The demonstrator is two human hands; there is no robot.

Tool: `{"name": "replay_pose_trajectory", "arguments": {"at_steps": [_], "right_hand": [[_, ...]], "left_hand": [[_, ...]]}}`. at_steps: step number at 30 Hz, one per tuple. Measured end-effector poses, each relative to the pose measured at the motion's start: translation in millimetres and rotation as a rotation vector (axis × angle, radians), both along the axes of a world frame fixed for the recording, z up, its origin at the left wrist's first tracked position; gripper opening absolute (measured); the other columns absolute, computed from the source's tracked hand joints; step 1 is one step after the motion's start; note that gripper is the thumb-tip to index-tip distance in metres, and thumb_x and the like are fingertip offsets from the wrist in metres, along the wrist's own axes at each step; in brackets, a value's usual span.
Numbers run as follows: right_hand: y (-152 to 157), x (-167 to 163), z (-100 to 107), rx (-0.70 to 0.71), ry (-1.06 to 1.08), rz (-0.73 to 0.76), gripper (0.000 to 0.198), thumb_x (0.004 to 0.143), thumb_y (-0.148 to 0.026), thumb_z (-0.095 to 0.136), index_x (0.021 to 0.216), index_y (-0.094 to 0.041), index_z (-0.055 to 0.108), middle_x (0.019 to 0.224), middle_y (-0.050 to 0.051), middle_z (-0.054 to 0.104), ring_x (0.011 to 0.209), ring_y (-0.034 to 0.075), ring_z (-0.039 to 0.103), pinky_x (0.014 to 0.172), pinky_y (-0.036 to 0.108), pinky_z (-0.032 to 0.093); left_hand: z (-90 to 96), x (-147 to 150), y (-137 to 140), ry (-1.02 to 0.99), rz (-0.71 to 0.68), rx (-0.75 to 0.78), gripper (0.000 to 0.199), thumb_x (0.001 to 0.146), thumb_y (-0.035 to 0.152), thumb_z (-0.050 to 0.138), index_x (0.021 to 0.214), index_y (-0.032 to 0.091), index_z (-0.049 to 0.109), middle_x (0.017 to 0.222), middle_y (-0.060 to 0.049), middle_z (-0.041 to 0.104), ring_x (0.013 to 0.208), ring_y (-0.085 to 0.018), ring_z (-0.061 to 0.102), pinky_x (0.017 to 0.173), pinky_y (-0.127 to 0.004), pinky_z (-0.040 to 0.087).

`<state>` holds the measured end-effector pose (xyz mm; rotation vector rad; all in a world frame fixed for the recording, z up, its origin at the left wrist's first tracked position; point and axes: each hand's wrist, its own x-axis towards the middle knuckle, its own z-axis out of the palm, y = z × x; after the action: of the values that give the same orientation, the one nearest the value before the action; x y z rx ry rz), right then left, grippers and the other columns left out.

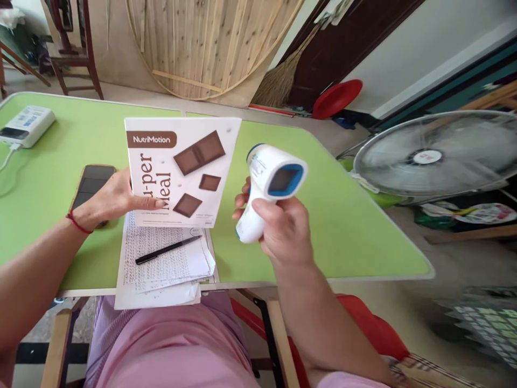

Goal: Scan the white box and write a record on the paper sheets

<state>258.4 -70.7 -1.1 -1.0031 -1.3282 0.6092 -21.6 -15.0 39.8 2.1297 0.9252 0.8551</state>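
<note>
A white NutriMotion meal box [153, 156] with pictures of chocolate pieces is held upright over the table by my left hand [117, 196], thumb across its front. My right hand [286, 226] grips the handle of a white and blue infrared thermometer [258, 172], its dark screen facing me. The thermometer is to the right of the box, apart from it. Below the box lie handwritten papers [133, 253] with a black pen [167, 249] across them. A phone [93, 183] lies partly behind my left wrist.
The green folding table [323, 226] spans the view. A white power bank [30, 125] with a cable sits at its far left. Beyond the right edge stands a fan [428, 156]. A red basin [337, 98] and a straw broom [280, 81] are on the floor behind.
</note>
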Motion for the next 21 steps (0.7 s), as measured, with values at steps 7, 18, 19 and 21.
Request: {"name": "replay_pose_trajectory", "arguments": {"at_steps": [7, 18, 19, 21], "right_hand": [[-70, -64, -26, -0.220, 0.258, 0.343, 0.024, 0.071, -0.038, 0.070, 0.083, -0.021, 0.059, 0.066, 0.000, 0.052, 0.051, 0.012, 0.045, 0.045, 0.028, 0.042], [-75, -90, -66, -0.374, 0.312, 0.361, 0.024, 0.074, -0.039, 0.068, 0.080, -0.019, 0.056, 0.063, -0.002, 0.047, 0.056, 0.012, 0.044, 0.052, 0.028, 0.041], [-75, -91, -67, -0.371, 0.312, 0.342, 0.025, 0.073, -0.039, 0.068, 0.081, -0.019, 0.056, 0.064, -0.002, 0.047, 0.055, 0.012, 0.045, 0.051, 0.028, 0.042], [-74, -94, -68, -0.367, 0.318, 0.301, 0.025, 0.073, -0.038, 0.068, 0.083, -0.019, 0.057, 0.063, -0.002, 0.048, 0.055, 0.012, 0.045, 0.050, 0.028, 0.041]], "left_hand": [[-2.1, 2, -5, 0.038, -0.132, -0.075, 0.046, 0.077, 0.030, 0.073, 0.117, 0.016, 0.057, 0.109, -0.009, 0.070, 0.096, -0.023, 0.068, 0.077, -0.032, 0.059], [3.3, 3, -3, 0.112, -0.240, 0.038, 0.036, 0.078, 0.030, 0.069, 0.110, 0.017, 0.059, 0.113, -0.009, 0.067, 0.106, -0.024, 0.064, 0.088, -0.034, 0.055], [3.1, 3, -3, 0.123, -0.239, 0.041, 0.036, 0.078, 0.031, 0.069, 0.110, 0.017, 0.060, 0.112, -0.009, 0.068, 0.106, -0.025, 0.064, 0.088, -0.034, 0.055], [2.7, 2, -2, 0.126, -0.238, 0.020, 0.039, 0.077, 0.032, 0.070, 0.111, 0.017, 0.059, 0.111, -0.009, 0.068, 0.105, -0.025, 0.064, 0.086, -0.033, 0.055]]}}
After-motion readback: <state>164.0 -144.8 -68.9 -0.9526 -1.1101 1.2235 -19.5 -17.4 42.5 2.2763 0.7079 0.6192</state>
